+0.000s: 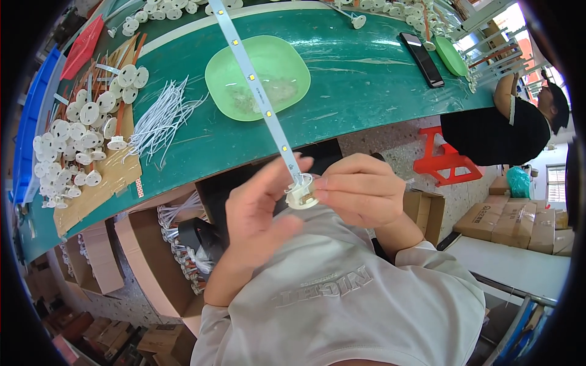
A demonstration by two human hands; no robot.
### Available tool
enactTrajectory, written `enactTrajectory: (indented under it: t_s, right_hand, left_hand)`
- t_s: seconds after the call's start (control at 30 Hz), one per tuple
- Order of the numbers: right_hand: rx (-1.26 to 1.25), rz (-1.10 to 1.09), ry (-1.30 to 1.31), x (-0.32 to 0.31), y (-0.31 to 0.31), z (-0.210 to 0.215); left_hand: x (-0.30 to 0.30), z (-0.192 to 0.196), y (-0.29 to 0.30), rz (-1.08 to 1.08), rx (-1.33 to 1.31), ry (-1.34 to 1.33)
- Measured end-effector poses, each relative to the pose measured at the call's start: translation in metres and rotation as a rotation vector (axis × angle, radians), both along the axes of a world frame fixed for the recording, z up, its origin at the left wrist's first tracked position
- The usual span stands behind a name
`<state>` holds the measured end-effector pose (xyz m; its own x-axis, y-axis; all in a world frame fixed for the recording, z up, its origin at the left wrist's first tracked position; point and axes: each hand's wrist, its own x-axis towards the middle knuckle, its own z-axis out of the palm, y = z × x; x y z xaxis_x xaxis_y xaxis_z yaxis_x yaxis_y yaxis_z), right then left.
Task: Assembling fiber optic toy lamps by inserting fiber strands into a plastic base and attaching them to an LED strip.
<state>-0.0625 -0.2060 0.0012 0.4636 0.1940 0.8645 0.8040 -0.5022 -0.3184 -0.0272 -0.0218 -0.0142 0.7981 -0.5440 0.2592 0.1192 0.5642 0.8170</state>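
The left hand (256, 207) is blurred, its grip wide, with the thumb well apart from the fingers; the fingers curl beside the lower end of the light strip (259, 96), and I cannot tell whether they touch it. The strip slants up and away over the table (360, 79), its lower end at the mouth of a white cap (299, 200) held in front of the person's shirt. How far in that end sits is hidden. The right hand (360, 189) has a narrow grip, thumb and fingers pinching the cap's side.

To do this well, I would steady the strip near its lower end with the left fingers, clear of the yellow squares, and keep it straight, since it looks thin and likely to bend. The right pinch should be firm on the cap but light enough not to squeeze it crooked.

Counting from the left: one blue bin (33, 122); one red tray (84, 46); a pile of white caps (89, 114), dozens, too overlapped to number; one bundle of white wires (165, 116), too tangled to count; one green bowl (274, 55) with clear scraps inside; one strip, five yellow squares plainly showing; one cap in hand; one phone (421, 60); one red stool (448, 160); one small green dish (452, 56); one co-worker (494, 134).
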Motion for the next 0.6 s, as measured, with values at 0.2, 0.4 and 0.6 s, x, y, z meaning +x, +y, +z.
enactTrajectory:
  t_s: [0.2, 0.4, 0.6]
  right_hand:
    - [-0.074, -0.003, -0.027, 0.003, 0.001, 0.002]
    - [0.018, 0.026, 0.053, 0.007, 0.0, 0.002]
    - [0.028, 0.112, 0.154, 0.005, -0.001, 0.001]
  left_hand:
    - [0.007, -0.005, 0.003, -0.014, 0.031, -0.075]
    - [0.023, 0.001, 0.018, 0.394, 0.401, -0.833]
    - [0.027, 0.005, 0.026, 0.594, 0.508, -1.365]
